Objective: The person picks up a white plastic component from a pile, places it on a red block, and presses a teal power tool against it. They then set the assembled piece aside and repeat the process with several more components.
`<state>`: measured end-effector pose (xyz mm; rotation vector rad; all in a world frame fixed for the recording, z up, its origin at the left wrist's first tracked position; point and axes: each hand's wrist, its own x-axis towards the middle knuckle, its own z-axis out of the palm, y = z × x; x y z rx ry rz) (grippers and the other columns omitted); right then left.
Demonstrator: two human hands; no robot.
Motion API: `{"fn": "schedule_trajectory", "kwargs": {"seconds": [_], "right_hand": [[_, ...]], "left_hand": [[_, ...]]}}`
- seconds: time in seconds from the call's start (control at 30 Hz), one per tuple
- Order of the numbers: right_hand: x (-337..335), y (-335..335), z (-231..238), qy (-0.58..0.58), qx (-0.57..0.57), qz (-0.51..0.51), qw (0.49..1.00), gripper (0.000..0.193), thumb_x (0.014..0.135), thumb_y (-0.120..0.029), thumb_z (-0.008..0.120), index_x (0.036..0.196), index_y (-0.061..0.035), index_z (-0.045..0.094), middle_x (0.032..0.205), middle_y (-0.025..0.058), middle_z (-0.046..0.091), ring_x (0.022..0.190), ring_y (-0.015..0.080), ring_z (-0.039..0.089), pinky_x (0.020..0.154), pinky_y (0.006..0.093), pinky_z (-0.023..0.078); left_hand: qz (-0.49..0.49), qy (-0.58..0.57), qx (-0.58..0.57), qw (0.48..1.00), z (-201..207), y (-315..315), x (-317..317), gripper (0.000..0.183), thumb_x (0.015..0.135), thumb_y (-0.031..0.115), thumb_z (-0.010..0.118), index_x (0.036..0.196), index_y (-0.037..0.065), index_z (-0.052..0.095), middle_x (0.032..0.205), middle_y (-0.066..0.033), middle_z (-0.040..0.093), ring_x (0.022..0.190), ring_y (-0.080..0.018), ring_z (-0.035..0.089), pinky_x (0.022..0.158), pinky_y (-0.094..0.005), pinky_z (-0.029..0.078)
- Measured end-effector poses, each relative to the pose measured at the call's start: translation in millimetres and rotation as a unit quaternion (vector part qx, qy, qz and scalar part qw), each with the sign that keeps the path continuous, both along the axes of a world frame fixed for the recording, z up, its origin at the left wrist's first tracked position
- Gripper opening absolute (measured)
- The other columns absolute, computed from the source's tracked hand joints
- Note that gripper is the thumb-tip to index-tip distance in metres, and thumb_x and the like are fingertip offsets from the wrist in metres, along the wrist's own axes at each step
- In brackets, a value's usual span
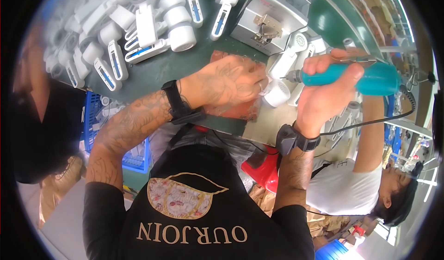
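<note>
My right hand (323, 91) is wrapped around a teal electric screwdriver (374, 79), which lies level with its tip pointing left. That tip comes up to a white round-headed plastic part (277, 93) on the bench. Against the left side of this part are the curled fingers of my left hand (236, 80), gripping its edge; the thumb is hidden. Beneath my left hand lies a reddish-brown mat (233, 111). Just beyond the screwdriver tip, more white parts with perforated round heads (298, 42) lie close together.
A grey metal machine (273, 17) stands beyond my hands. Many white round-headed parts with blue-striped handles (181, 36) are heaped at the far left. The screwdriver's black cable (370, 122) hangs at right. A blue crate (92, 116) is at lower left. One person (344, 186) sits at right, another at left.
</note>
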<state>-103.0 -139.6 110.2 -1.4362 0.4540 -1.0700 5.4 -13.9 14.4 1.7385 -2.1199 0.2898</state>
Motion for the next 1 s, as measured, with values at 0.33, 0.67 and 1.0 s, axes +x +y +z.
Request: {"fn": "schedule_trajectory", "kwargs": {"seconds": [0.33, 0.67, 1.0], "right_hand": [[13.4, -3.2, -4.7, -0.003, -0.004, 0.017, 1.000, 0.050, 0.102, -0.045, 0.044, 0.103, 0.0038, 0.053, 0.067, 0.0076, 0.047, 0.061, 0.0203, 0.049, 0.059, 0.0345, 0.043], [64.1, -12.6, -19.6, 0.011, -0.104, 0.027, 0.994, 0.048, 0.103, -0.040, 0.049, 0.105, 0.0071, 0.056, 0.071, 0.0080, 0.055, 0.064, 0.0189, 0.057, 0.061, 0.0304, 0.046], [85.8, -23.7, -43.4, 0.016, -0.139, 0.070, 0.988, 0.037, 0.102, -0.032, 0.053, 0.096, 0.0041, 0.059, 0.069, 0.0073, 0.057, 0.062, 0.0172, 0.058, 0.057, 0.0294, 0.046]], "left_hand": [[0.051, -0.035, -0.013, 0.998, 1.8, 9.2, -7.4, 0.042, 0.086, 0.025, 0.063, 0.115, -0.005, 0.060, 0.104, -0.0101, 0.064, 0.096, -0.0230, 0.064, 0.080, -0.0337, 0.055], [0.068, 0.108, -0.030, 0.991, -6.0, 24.1, -13.5, 0.043, 0.088, 0.026, 0.064, 0.129, 0.013, 0.060, 0.124, -0.0051, 0.057, 0.117, -0.0243, 0.052, 0.100, -0.0391, 0.042], [0.088, 0.246, -0.046, 0.964, -10.4, 20.2, -12.7, 0.037, 0.090, 0.023, 0.064, 0.124, 0.008, 0.062, 0.114, -0.0041, 0.063, 0.109, -0.0257, 0.055, 0.098, -0.0403, 0.043]]}}
